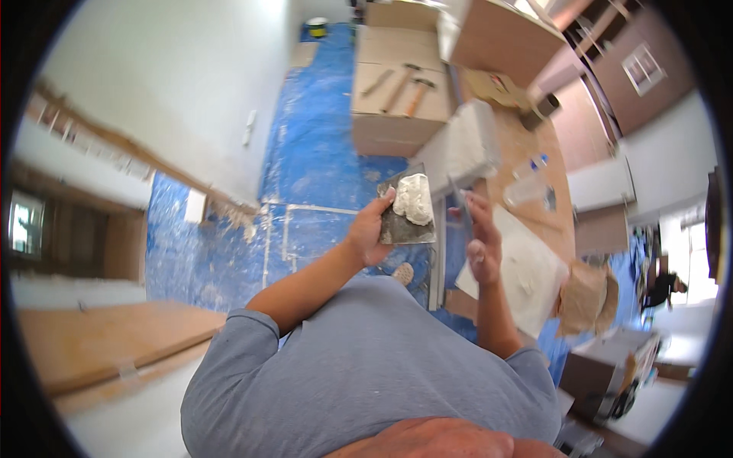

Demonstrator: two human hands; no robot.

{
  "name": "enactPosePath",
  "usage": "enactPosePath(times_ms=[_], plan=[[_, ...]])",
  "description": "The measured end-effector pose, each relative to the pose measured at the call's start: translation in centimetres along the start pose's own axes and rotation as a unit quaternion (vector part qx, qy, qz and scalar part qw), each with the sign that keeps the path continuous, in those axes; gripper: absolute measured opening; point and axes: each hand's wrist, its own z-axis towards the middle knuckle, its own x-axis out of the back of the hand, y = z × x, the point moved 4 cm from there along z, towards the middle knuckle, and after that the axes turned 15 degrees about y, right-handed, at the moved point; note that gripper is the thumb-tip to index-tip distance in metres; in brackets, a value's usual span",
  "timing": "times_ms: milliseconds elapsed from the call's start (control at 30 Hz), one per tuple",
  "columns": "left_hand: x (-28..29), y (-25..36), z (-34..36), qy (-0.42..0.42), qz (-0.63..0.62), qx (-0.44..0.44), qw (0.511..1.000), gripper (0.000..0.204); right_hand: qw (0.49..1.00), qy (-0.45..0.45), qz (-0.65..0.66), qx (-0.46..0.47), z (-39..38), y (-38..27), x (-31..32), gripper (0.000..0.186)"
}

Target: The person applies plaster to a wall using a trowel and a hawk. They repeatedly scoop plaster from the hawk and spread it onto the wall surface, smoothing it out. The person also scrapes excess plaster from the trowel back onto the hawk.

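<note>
My left hand (368, 233) is closed round the edge of a flat grey plastering trowel (395, 230), held in front of my chest. A thick mound of white plaster (413, 200) lies on its upper face. Just to the right, my right hand (485, 240) is raised with its fingers closed on a thin blade-like tool (461, 200), seen nearly edge-on and blurred. White smears mark the fingers and thumb of that hand. The blade stands apart from the plaster. Any handle of either tool is hidden.
A cardboard box (401, 131) ahead bears hammers (419, 98). At right, a wooden worktop (553, 195) carries a clear bottle (527, 189) and a white plaster-marked sheet (534, 282). Blue sheeting (309, 160) covers the floor. A wall (191, 99) rises at left. A person (663, 290) is far right.
</note>
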Motion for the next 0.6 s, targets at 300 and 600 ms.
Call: enactPosePath(times_ms=[300, 600], plan=[[20.2, 15.2, -23.0, 0.101, -0.08, -0.238, 0.963, 0.04, 0.951, -0.225, -0.199, -0.067, -4.9, 11.5, -29.5, 0.044], [36.7, 16.4, -39.2, 0.232, -0.294, -0.358, 0.855, 0.037, 0.876, -0.39, -0.118, -0.258, -7.5, 20.4, -52.4, 0.042]])
